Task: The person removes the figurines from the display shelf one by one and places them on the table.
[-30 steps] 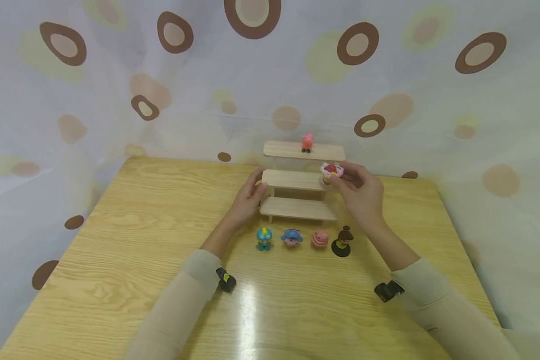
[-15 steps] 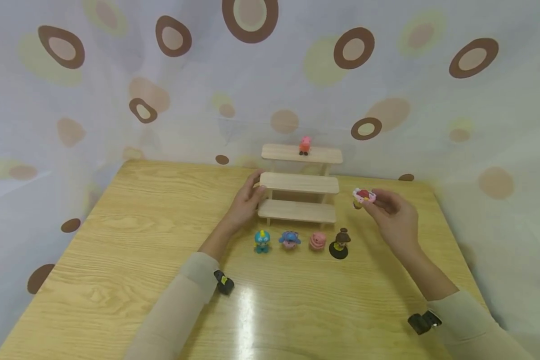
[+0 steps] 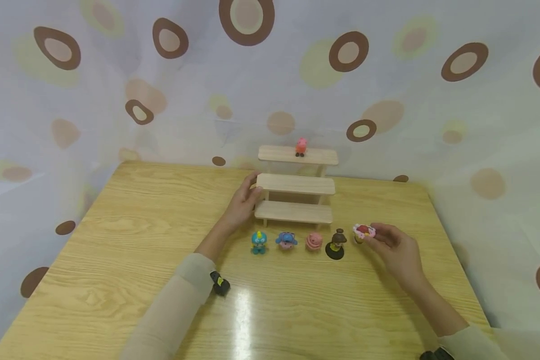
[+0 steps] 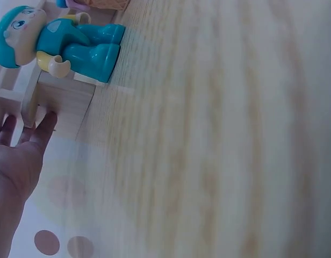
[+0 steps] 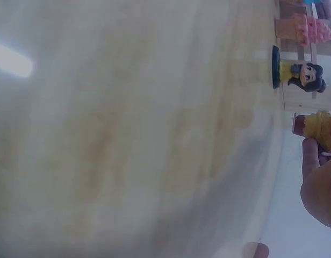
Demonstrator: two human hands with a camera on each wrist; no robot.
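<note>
My left hand (image 3: 242, 202) grips the left end of a three-tier wooden display stand (image 3: 294, 184), thumb in front and fingers behind. In the left wrist view, the fingers (image 4: 44, 129) reach the stand's side beyond a teal-capped doll (image 4: 85, 45). With its thumb and fingers, my right hand (image 3: 400, 252) pinches a small toy (image 3: 363, 231) with a frilly pink-white rim and red top. Its yellow-and-brown lower part (image 5: 316, 126) shows in the right wrist view. The toy is just right of a dark-haired doll (image 3: 336, 245) on a black round base.
A pink pig figurine (image 3: 301, 147) stands on the top tier. In front of the stand, a pink swirl ice-cream toy (image 3: 314, 242) and a blue-hatted figure (image 3: 286, 241) line up with the dolls. A dotted cloth (image 3: 198, 135) hangs behind the wooden table (image 3: 139, 225).
My right hand has carried the small toy away from the middle tier, rightward and then down toward the table beside the dark-haired doll. The left hand keeps its hold on the stand.
</note>
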